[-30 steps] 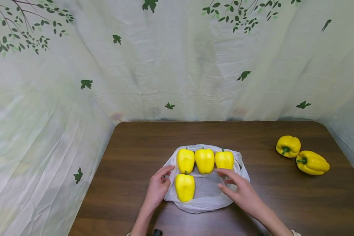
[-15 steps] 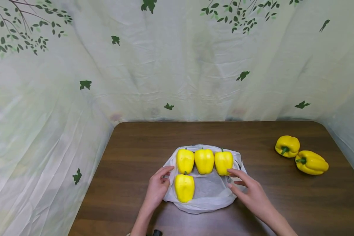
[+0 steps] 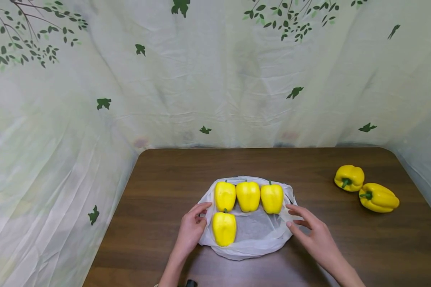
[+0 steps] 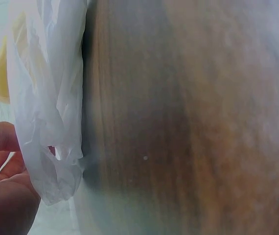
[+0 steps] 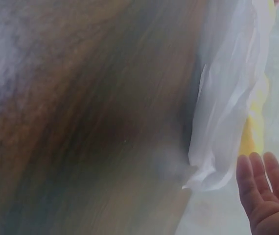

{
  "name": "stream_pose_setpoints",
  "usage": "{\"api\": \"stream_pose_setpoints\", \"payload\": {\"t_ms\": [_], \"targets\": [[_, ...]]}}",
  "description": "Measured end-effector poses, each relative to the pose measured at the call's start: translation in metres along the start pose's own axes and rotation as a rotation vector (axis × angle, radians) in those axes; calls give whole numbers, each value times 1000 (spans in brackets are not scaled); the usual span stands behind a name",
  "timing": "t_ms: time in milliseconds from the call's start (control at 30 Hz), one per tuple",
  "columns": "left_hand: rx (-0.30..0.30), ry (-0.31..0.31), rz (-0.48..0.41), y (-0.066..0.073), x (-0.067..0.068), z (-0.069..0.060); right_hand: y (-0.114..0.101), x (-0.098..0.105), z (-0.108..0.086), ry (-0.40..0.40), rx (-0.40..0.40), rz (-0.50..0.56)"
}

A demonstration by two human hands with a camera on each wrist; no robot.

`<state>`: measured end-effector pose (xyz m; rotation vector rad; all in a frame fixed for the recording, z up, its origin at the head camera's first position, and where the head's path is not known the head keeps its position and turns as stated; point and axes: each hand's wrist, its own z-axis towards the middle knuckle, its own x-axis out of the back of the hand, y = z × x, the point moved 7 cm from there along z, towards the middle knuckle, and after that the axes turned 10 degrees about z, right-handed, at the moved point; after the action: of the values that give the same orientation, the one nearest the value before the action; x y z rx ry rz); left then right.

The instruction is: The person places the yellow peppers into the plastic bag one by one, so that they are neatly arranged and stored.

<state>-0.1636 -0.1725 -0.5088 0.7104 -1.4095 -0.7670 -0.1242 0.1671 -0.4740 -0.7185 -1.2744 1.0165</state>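
Note:
A white plastic bag lies spread open on the table, its rim bunched into a ring. Inside it, a row of three yellow bell peppers spans the back, and another yellow bell pepper lies at the front left. My left hand holds the bag's left rim; in the left wrist view its fingers pass partly behind the plastic. My right hand is at the bag's right edge with fingers extended and apart, holding nothing. The right wrist view shows the same right hand beside the bag.
Two more yellow bell peppers, one upright and one on its side, sit at the right of the brown wooden table. A leaf-printed curtain hangs behind. A small dark object shows at the bottom edge.
My right hand has let go of the rightmost pepper in the back row and moved right to the bag's edge. My left hand has stayed at the left rim.

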Motion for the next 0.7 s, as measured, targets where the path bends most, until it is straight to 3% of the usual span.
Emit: {"api": "stream_pose_setpoints", "payload": {"t_ms": [300,700], "targets": [[3,2,0,1,2,0,6,14,-1,55,-25,-35],[-11,9,15,4,2,-1,12,39,-9,146,24,-44]]}}
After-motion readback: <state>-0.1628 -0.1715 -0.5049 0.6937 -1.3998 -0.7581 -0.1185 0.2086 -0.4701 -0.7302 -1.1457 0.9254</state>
